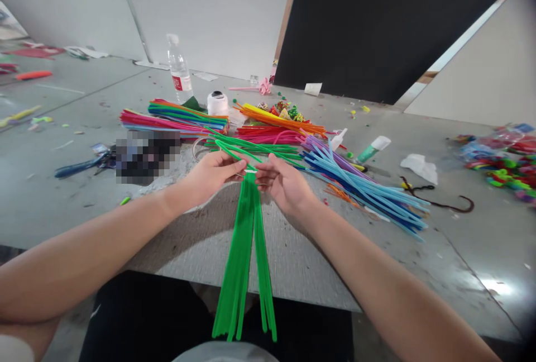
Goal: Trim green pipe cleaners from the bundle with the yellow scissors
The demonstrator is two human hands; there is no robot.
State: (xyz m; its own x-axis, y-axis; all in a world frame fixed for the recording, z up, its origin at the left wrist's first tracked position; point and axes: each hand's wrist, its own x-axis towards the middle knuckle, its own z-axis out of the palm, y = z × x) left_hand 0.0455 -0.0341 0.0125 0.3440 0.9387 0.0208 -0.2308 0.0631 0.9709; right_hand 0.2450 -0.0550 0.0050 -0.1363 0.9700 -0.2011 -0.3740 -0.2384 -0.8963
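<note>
"What's the largest thing before you?"

"The grey tabletop (301,261). Its near edge lies by my lap, and pale panels (209,10) stand along its far edge."

"And on it?"

"Long fuzzy stems. The green bundle (238,256) crosses the near edge, splayed into two parts, with its ends reaching out over my lap. The blue stems (368,180) fan out to the right, well in from that edge. Farther toward the far edge lie mixed stems (184,119) on the left and orange stems (285,119) near the middle."

"Where are your hands?"

"My left grip (246,164) and right grip (258,175) come together at the green bundle, a little in from the near edge."

"Anything smaller?"

"A clear bottle (179,71) stands upright near the far edge, a white spool (217,105) just beside it. A glue stick (372,149) lies beyond the blue stems. Smallest is the white tie (250,171) across the green bundle: my left thumb and finger pinch at it. My right fingers curl beside it; I can't tell whether they grasp anything."
</note>
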